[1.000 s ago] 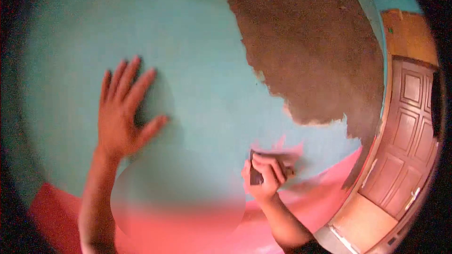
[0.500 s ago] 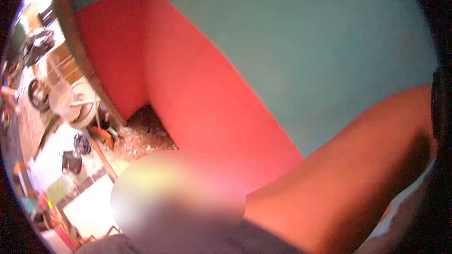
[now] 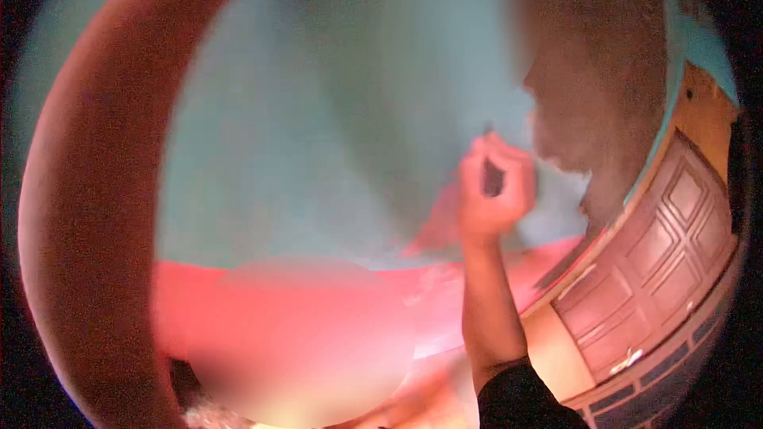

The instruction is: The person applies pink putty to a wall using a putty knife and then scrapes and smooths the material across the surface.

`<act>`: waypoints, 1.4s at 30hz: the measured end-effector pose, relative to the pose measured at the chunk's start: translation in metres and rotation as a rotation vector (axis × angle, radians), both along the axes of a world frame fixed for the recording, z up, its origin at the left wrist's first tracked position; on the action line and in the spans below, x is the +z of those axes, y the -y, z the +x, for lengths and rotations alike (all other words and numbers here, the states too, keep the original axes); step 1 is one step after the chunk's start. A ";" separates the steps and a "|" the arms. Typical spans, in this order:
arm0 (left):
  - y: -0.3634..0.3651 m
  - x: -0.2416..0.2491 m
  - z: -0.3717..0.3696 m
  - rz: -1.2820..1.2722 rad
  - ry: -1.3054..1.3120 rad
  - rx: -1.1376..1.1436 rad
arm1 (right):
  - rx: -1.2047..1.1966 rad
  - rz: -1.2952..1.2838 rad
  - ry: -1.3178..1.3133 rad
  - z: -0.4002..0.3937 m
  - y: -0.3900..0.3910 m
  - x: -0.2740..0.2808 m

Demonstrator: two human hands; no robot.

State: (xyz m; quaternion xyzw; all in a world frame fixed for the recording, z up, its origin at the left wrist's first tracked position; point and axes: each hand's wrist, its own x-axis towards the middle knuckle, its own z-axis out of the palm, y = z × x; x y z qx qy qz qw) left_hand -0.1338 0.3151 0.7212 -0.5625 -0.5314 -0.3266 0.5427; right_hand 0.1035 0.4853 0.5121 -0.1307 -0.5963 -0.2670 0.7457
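The right hand [image 3: 494,187] is closed around a small dark scraper [image 3: 492,177], held against the teal wall [image 3: 318,127] beside the bare brown patch [image 3: 592,95]. The left arm [image 3: 87,214] crosses close to the camera and its hand is not in view. I think the blade can slip and gouge the plaster, because the picture is blurred and the grip looks tight.

We record a wall [image 3: 318,111] painted teal above and pink [image 3: 334,310] along its lower band. A large bare brown patch [image 3: 596,71] occupies its upper right. A brown panelled door [image 3: 652,270] stands at right. Lighting is dim; view blurred.
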 end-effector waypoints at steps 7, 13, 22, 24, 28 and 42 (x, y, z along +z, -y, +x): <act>0.003 0.014 -0.076 0.147 -0.222 -0.019 | 0.042 0.054 -0.002 0.021 -0.013 -0.028; -0.010 0.024 -0.122 0.297 -0.434 -0.064 | -0.001 0.035 -0.004 0.008 0.000 -0.074; -0.011 0.023 -0.124 0.335 -0.334 -0.142 | 0.041 0.074 -0.006 0.011 -0.002 -0.063; -0.011 0.018 -0.126 0.352 -0.311 -0.145 | 0.037 0.083 -0.042 0.008 -0.008 -0.046; -0.015 0.017 -0.127 0.371 -0.271 -0.114 | -0.006 0.054 -0.074 0.007 -0.005 -0.025; -0.011 0.013 -0.130 0.408 -0.255 -0.061 | -0.043 0.049 -0.044 0.026 -0.003 -0.052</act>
